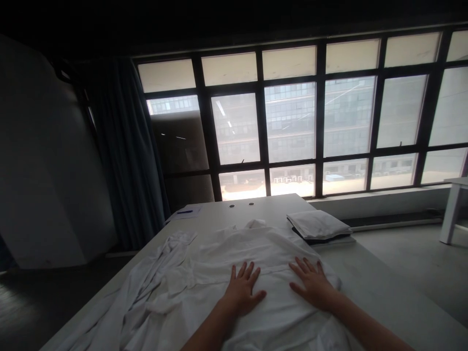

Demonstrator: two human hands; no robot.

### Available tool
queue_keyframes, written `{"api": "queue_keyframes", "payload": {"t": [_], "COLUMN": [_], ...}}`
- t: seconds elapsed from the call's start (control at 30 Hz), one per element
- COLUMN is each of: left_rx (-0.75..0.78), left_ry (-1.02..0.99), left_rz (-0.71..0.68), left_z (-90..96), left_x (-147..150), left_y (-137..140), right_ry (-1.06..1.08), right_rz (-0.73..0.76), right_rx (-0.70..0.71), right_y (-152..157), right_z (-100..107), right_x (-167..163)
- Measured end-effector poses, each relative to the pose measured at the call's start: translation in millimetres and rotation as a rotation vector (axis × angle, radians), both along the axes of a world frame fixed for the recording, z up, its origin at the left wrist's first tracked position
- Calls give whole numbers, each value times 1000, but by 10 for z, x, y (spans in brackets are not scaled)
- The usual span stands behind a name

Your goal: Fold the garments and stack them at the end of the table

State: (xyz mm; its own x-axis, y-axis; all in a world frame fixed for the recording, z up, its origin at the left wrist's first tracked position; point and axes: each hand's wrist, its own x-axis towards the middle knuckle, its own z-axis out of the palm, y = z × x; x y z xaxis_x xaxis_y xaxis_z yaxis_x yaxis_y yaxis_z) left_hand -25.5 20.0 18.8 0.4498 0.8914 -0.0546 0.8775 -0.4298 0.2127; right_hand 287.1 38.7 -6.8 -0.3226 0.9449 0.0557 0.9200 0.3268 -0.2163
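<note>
A white garment (270, 248), which looks like a shirt or coat, lies spread over the near part of the white table. My left hand (243, 290) rests flat on it with the fingers spread, close to a seam that runs across. To the right, my right hand (310, 282) also presses flat on the cloth, fingers apart and pointing forward. Neither hand holds anything. Crumpled white cloth (153, 273) lies along the left side; I cannot tell whether it is a sleeve or another piece. Its near edge runs out of view.
A folded white stack (318, 224) with a dark layer beneath sits at the table's right edge. Paper with a pen (185, 212) lies at the far left corner of the table (208, 209). Beyond are windows and a dark blue curtain (124, 146). Another table (451, 204) stands at right.
</note>
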Motion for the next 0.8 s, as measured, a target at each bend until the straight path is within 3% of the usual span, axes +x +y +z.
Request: {"api": "queue_keyframes", "payload": {"t": [0.13,0.23,0.43,0.53,0.63,0.73,0.8], "left_rx": [-9,-27,-15,-24,-8,8,5], "left_ry": [13,55,134,124,117,112,111], "left_rz": [44,87,237,238,250,257,253], "left_z": [-20,37,107,71,33,23,32], "left_x": [-116,-369,-905,-936,-891,-879,-889], "left_y": [-29,-70,-163,-198,-221,-234,-242], "right_ry": [-6,-19,-59,-104,-78,-32,-34], "right_rz": [-16,-34,-27,-49,-76,-75,-71], "right_rx": [2,-7,-39,-27,70,148,103], "right_y": [-9,-41,-48,-2,73,158,197], "right_z": [-106,-124,36,207,310,265,170], "right_x": [47,80,112,7,-151,-245,-237]}}
